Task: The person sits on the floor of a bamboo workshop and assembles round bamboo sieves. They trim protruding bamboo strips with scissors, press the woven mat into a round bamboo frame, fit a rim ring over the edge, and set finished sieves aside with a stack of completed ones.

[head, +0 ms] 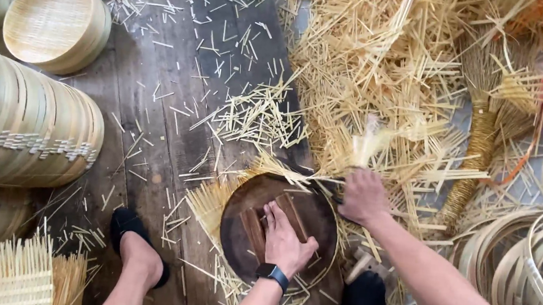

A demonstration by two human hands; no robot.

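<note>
My left hand (286,240) presses flat, fingers spread, on wooden slats (256,227) over the round frame (319,207); my right hand (363,196) clutches bamboo strips (368,147) just beyond it.

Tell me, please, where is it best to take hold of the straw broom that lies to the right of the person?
Probably the broom is best gripped on its bound handle, coming from above. That part is narrow, firm and lies flat on the straw pile, while the head is loose and spread. The right hand is nearest.

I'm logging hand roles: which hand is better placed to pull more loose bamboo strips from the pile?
Probably the right hand: it already grips a bunch of pale bamboo strips at the pile's edge, while the left hand presses brown wooden slats on the round dark board.
</note>
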